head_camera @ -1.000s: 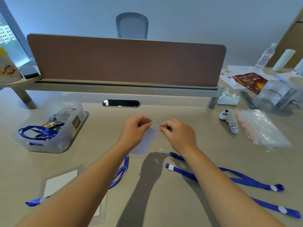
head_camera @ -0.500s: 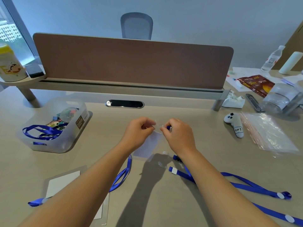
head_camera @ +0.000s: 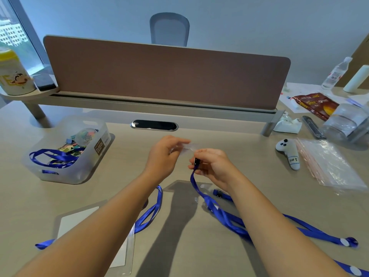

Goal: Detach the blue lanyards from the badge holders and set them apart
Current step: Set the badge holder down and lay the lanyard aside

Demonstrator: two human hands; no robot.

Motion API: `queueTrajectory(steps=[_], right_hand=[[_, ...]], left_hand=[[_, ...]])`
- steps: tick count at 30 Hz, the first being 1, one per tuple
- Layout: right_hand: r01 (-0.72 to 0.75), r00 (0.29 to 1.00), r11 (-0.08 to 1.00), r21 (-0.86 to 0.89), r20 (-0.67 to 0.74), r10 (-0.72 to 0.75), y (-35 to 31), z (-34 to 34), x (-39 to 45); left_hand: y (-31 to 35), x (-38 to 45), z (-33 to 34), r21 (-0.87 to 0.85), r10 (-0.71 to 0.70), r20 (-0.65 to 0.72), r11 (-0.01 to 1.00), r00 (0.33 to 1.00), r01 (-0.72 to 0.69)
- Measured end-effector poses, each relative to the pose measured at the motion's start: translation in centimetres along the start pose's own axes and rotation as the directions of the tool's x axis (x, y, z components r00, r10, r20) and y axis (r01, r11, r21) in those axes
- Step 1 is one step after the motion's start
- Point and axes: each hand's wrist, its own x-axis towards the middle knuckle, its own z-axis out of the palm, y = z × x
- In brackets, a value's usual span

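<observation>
Pinching: your left hand (head_camera: 163, 154) held the clear strap (head_camera: 189, 146); your right hand (head_camera: 211, 164) gripped the lanyard (head_camera: 201, 192) clip (head_camera: 196, 162), just below and right. Lanyard trailed down-right across the tabletop (head_camera: 199, 246), so your right hand was nearer for laying it aside.

right hand (head_camera: 212, 163) now lifting blue lanyard (head_camera: 201, 193) off desk

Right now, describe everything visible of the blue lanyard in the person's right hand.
The blue lanyard is a flat, shiny ribbon strap, like woven fabric. Its upper end carries a small black clip, pinched in the right hand above the desk. From there the strap hangs down, reaches the desk near the right forearm and runs on toward the right among other blue straps, where its end cannot be traced. The left hand holds a clear piece beside it.
</observation>
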Motion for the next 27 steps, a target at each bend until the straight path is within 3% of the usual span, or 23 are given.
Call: queueTrajectory(steps=[8, 13, 18, 21, 24, 27], right_hand=[[-0.068, 0.993, 0.994, 0.083, 0.106, 0.059, -0.1, 0.1, 0.5], [-0.048, 0.999, 0.997, 0.057, 0.022, 0.047, -0.1, 0.6, 0.6], [-0.063, 0.994, 0.997, -0.041, -0.096, 0.059, 0.0, 1.0, 1.0], [-0.067, 0.989, 0.994, -0.083, -0.138, 0.055, 0.1, 1.3, 1.2], [-0.054, 0.988, 0.995, -0.088, -0.148, 0.040, 0.1, 1.6, 1.3], [-0.021, 0.987, 0.992, -0.121, -0.164, 0.001, 0.0, 1.7, 1.4]], left_hand=[[-1.2, -0.3, -0.8, 0.132, 0.099, 0.005, 0.986, 0.995, -0.099], [-1.7, -0.4, -1.0, 0.216, 0.148, 0.011, 0.965, 0.989, -0.147], [-2.1, -0.6, -1.4, 0.369, 0.282, 0.110, 0.879, 0.953, -0.303], [-2.3, -0.7, -1.5, 0.396, 0.294, 0.150, 0.857, 0.944, -0.330], [-2.2, -0.8, -1.5, 0.349, 0.253, 0.139, 0.892, 0.957, -0.287], [-2.1, -0.7, -1.3, 0.204, 0.063, 0.150, 0.974, 0.987, -0.093]])
